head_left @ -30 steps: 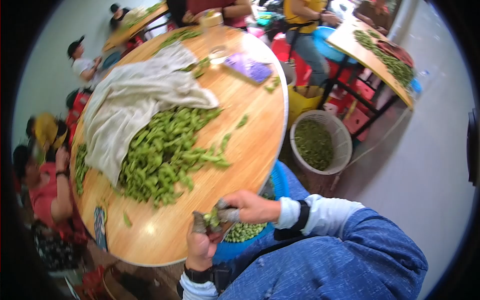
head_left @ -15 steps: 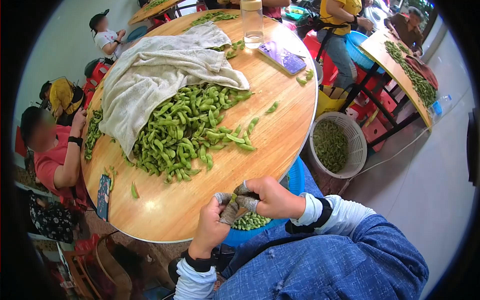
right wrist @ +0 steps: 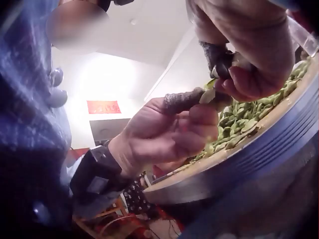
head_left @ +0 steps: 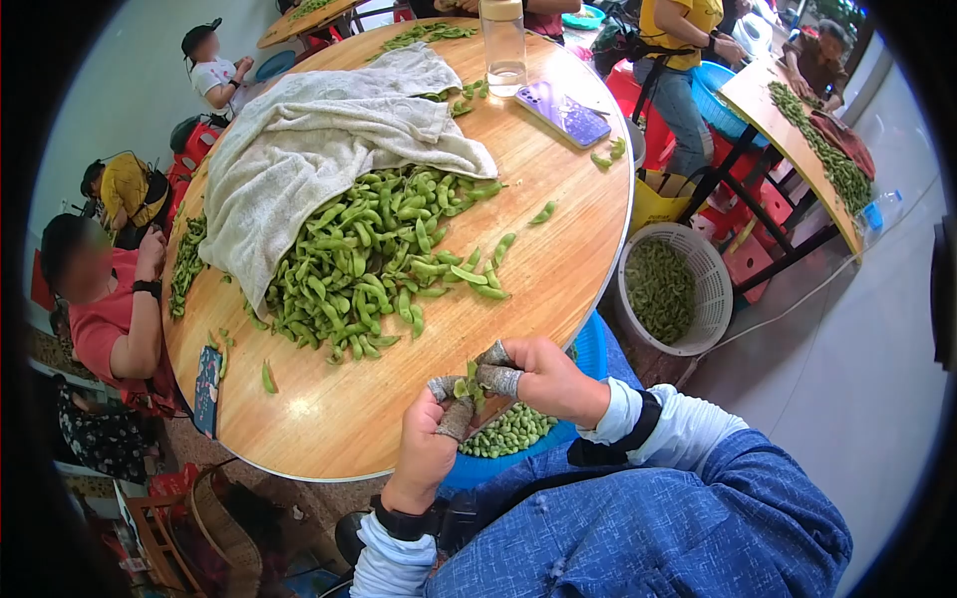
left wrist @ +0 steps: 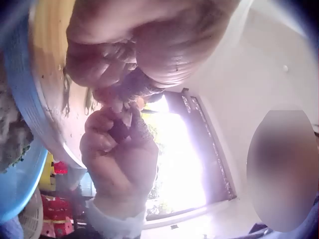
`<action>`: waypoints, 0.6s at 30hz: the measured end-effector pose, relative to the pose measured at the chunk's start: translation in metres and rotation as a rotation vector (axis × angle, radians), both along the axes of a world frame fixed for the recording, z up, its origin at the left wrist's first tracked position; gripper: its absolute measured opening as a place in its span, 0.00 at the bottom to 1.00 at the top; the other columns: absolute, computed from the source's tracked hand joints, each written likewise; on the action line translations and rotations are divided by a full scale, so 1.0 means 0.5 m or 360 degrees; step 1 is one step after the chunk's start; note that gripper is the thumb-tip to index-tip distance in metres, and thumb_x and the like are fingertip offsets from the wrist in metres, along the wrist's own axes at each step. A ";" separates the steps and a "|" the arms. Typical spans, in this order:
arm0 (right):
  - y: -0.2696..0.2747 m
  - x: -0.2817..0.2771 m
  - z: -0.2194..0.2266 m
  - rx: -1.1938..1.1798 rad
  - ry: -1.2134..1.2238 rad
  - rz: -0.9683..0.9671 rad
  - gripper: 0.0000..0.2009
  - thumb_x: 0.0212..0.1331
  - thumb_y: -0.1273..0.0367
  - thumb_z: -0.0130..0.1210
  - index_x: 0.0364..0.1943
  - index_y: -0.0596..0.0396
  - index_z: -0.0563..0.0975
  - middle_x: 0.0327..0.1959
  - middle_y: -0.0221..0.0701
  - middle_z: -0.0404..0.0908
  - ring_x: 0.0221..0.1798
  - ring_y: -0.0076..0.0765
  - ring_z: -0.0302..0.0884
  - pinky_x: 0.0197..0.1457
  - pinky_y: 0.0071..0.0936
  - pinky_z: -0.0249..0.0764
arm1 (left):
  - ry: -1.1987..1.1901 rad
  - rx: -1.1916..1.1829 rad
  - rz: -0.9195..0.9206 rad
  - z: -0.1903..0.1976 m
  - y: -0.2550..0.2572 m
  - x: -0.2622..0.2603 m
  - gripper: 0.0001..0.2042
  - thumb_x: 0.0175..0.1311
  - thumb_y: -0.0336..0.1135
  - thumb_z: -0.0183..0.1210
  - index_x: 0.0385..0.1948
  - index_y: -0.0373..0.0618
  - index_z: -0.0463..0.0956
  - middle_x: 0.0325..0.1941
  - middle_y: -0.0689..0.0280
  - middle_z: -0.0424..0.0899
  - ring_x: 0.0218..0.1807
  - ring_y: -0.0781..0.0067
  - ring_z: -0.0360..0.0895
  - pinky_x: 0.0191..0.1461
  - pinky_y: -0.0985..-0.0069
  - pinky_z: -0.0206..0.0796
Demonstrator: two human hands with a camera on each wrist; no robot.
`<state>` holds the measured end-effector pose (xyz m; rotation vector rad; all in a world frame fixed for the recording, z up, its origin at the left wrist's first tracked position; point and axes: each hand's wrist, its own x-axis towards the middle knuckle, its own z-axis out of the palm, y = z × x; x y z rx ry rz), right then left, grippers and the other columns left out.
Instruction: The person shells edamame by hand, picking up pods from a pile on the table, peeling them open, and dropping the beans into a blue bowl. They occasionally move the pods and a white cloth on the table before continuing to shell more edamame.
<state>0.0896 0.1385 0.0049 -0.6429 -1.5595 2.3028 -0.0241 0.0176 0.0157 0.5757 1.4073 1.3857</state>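
Over the near table edge, my left hand [head_left: 421,448] pinches a green soybean pod [head_left: 473,385] between thumb and forefinger. From the other side my right hand [head_left: 550,381] pinches the same pod, which looks split, with pale bits showing in the right wrist view. Grey wraps cover the thumb and forefinger of both hands. Just below them, a blue basin [head_left: 592,351] holds shelled green beans [head_left: 510,431]. A large heap of pods [head_left: 369,261] lies on the round wooden table [head_left: 543,289], partly hidden under a pale cloth [head_left: 299,149].
Several stray pods lie around the heap. Farther back stand a glass jar [head_left: 503,50] and a purple phone [head_left: 563,115]; a dark patterned phone [head_left: 206,391] lies at left. A white basket [head_left: 716,314] of pods is on the floor at right. People sit at nearby tables.
The head view has swung and steadied since the first frame. My fingertips have stayed close together; more of the pod shows between them than half a second ago.
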 end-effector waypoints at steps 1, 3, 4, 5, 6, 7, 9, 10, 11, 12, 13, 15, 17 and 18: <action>0.001 0.000 -0.003 -0.0207 0.0000 0.0012 0.05 0.54 0.76 0.48 0.33 0.62 0.74 0.28 0.24 0.76 0.33 0.18 0.69 0.37 0.20 0.68 | 0.0074 0.0002 0.0015 -0.002 0.001 0.001 0.06 0.60 0.30 0.50 0.38 0.45 0.68 0.27 0.72 0.75 0.23 0.87 0.68 0.24 0.91 0.56; 0.002 0.005 -0.003 -0.0123 0.0047 0.0019 0.06 0.55 0.75 0.49 0.34 0.62 0.74 0.30 0.24 0.75 0.34 0.17 0.69 0.38 0.19 0.67 | 0.0222 0.0006 0.0047 -0.010 0.003 0.001 0.06 0.60 0.31 0.50 0.37 0.44 0.69 0.25 0.72 0.75 0.22 0.87 0.67 0.23 0.91 0.55; 0.002 0.006 -0.003 -0.0082 0.0070 0.0025 0.06 0.55 0.75 0.49 0.35 0.62 0.74 0.30 0.24 0.75 0.35 0.17 0.68 0.38 0.18 0.67 | 0.0100 0.0015 0.0029 -0.013 0.000 -0.003 0.05 0.60 0.31 0.50 0.36 0.44 0.69 0.24 0.72 0.75 0.22 0.87 0.67 0.23 0.90 0.56; 0.002 0.006 -0.004 -0.0053 0.0118 0.0031 0.06 0.55 0.74 0.49 0.35 0.61 0.74 0.30 0.24 0.75 0.34 0.16 0.68 0.37 0.17 0.66 | -0.0021 0.0024 0.0009 -0.017 -0.006 -0.011 0.05 0.60 0.32 0.50 0.35 0.44 0.70 0.24 0.72 0.74 0.22 0.87 0.67 0.23 0.90 0.56; 0.001 0.007 -0.005 -0.0025 0.0166 0.0034 0.07 0.56 0.73 0.50 0.36 0.61 0.74 0.30 0.23 0.75 0.33 0.15 0.68 0.36 0.16 0.66 | -0.0142 0.0034 -0.0014 -0.019 -0.008 -0.015 0.05 0.60 0.32 0.50 0.34 0.43 0.70 0.23 0.72 0.74 0.21 0.87 0.67 0.23 0.90 0.56; 0.001 0.008 -0.006 0.0004 0.0215 0.0038 0.07 0.56 0.72 0.50 0.36 0.60 0.74 0.30 0.23 0.75 0.32 0.15 0.67 0.35 0.15 0.65 | -0.0105 0.0029 0.0070 -0.015 -0.007 -0.011 0.04 0.60 0.31 0.51 0.33 0.43 0.70 0.23 0.72 0.74 0.21 0.87 0.67 0.23 0.89 0.57; 0.005 0.013 0.002 -0.0285 0.0171 0.0097 0.08 0.57 0.70 0.50 0.37 0.59 0.73 0.29 0.22 0.74 0.30 0.13 0.66 0.32 0.13 0.63 | -0.0028 0.0020 0.0238 -0.004 -0.002 0.001 0.04 0.59 0.30 0.52 0.31 0.41 0.71 0.22 0.71 0.74 0.22 0.86 0.68 0.24 0.89 0.58; 0.007 0.015 0.006 -0.0428 0.0149 0.0128 0.08 0.57 0.70 0.50 0.38 0.58 0.73 0.29 0.21 0.74 0.29 0.12 0.65 0.30 0.12 0.62 | 0.0256 0.0053 0.0188 -0.007 -0.003 -0.001 0.04 0.58 0.30 0.52 0.31 0.40 0.71 0.22 0.71 0.74 0.22 0.86 0.68 0.25 0.89 0.59; 0.006 0.015 0.009 -0.0415 0.0135 0.0169 0.08 0.58 0.69 0.49 0.39 0.57 0.73 0.29 0.21 0.74 0.28 0.12 0.64 0.30 0.12 0.61 | 0.0540 0.0083 0.0136 -0.013 -0.004 -0.005 0.04 0.58 0.29 0.53 0.30 0.40 0.71 0.21 0.71 0.74 0.22 0.86 0.68 0.25 0.88 0.59; 0.005 0.015 0.011 -0.0403 0.0121 0.0210 0.08 0.58 0.69 0.49 0.39 0.57 0.73 0.29 0.20 0.73 0.28 0.12 0.64 0.29 0.11 0.60 | 0.0823 0.0113 0.0082 -0.020 -0.005 -0.009 0.04 0.57 0.28 0.53 0.30 0.39 0.71 0.21 0.71 0.74 0.23 0.85 0.69 0.26 0.88 0.60; 0.004 0.016 0.011 -0.0390 0.0106 0.0249 0.08 0.58 0.69 0.49 0.40 0.56 0.73 0.29 0.20 0.73 0.27 0.11 0.63 0.28 0.11 0.60 | 0.0978 0.0170 0.0056 -0.029 -0.006 -0.012 0.04 0.57 0.28 0.54 0.30 0.39 0.71 0.21 0.70 0.74 0.23 0.85 0.69 0.26 0.88 0.60; 0.003 0.016 -0.003 -0.0300 0.0099 0.0292 0.09 0.58 0.69 0.49 0.40 0.56 0.73 0.29 0.20 0.73 0.26 0.11 0.62 0.28 0.11 0.59 | 0.1284 0.0284 0.0000 -0.041 -0.007 -0.015 0.04 0.56 0.27 0.55 0.30 0.38 0.71 0.21 0.70 0.74 0.23 0.85 0.68 0.26 0.87 0.60; 0.004 0.017 -0.008 -0.0226 0.0087 0.0321 0.09 0.58 0.69 0.49 0.40 0.57 0.73 0.30 0.20 0.73 0.26 0.12 0.63 0.29 0.11 0.61 | 0.1175 0.0252 -0.0050 -0.031 -0.008 -0.012 0.04 0.55 0.26 0.55 0.30 0.36 0.70 0.22 0.69 0.75 0.23 0.81 0.71 0.27 0.84 0.63; 0.006 0.018 -0.007 -0.0197 0.0077 0.0330 0.09 0.58 0.69 0.49 0.40 0.57 0.73 0.31 0.21 0.74 0.27 0.13 0.64 0.30 0.12 0.62 | 0.1120 0.0235 -0.0074 -0.026 -0.009 -0.011 0.05 0.55 0.25 0.55 0.31 0.35 0.70 0.22 0.68 0.75 0.24 0.79 0.72 0.28 0.82 0.64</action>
